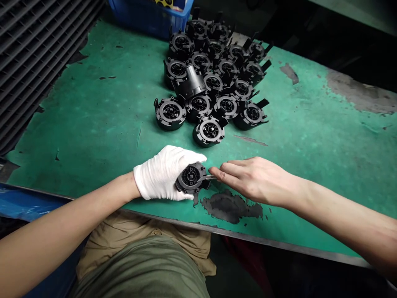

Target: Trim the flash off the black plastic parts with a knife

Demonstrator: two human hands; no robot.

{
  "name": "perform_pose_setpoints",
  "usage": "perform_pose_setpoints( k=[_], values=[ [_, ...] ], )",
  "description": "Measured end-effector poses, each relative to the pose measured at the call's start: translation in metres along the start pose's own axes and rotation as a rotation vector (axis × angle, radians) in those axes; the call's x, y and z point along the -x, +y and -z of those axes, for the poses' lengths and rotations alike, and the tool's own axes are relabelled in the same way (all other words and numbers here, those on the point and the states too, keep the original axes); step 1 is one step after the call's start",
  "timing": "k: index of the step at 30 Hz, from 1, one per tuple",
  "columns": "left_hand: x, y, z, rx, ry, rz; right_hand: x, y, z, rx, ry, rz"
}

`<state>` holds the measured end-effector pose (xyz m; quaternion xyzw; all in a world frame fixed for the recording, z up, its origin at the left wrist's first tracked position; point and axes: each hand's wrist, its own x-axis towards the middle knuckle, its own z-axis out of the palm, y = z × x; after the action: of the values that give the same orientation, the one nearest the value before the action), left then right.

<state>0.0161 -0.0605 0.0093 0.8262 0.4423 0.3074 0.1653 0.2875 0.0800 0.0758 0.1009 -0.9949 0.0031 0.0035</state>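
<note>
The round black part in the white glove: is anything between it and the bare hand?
Yes: a thin shiny tool in the right hand bridges the gap to the round black part. Nothing else shows.

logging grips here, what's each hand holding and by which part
The left hand holds a round black part around its outer side; the right hand holds a thin metal tool, its held end hidden.

About seventeen round black plastic housings (214, 82) at twelve o'clock, one tube-necked black plastic piece (192, 83) among them, one further black housing (190, 177) toward six, one slim metal tool (211, 177), one blue plastic bin (149, 20) at eleven, one black slatted rack (40, 54) at ten
</note>
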Motion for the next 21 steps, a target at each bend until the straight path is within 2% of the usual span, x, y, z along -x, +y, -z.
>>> perform_pose_setpoints(
  k=[5, 9, 12, 18, 21],
  values=[
    [-0.001, 0.0, 0.001, 0.008, -0.013, -0.003, -0.004, 0.017, -0.004, -0.032, 0.005, 0.091],
    [0.001, -0.001, 0.0, -0.002, -0.006, -0.008, -0.009, 0.028, -0.005, -0.061, -0.056, 0.137],
    [0.002, -0.002, -0.001, -0.003, 0.005, -0.007, -0.011, 0.028, -0.004, -0.054, -0.071, 0.14],
    [0.001, -0.003, -0.002, 0.011, 0.005, 0.0, -0.017, 0.025, 0.0, -0.04, -0.017, 0.169],
    [0.002, -0.002, -0.002, 0.003, 0.014, -0.002, -0.015, 0.026, 0.0, -0.083, -0.007, 0.127]
  ],
)
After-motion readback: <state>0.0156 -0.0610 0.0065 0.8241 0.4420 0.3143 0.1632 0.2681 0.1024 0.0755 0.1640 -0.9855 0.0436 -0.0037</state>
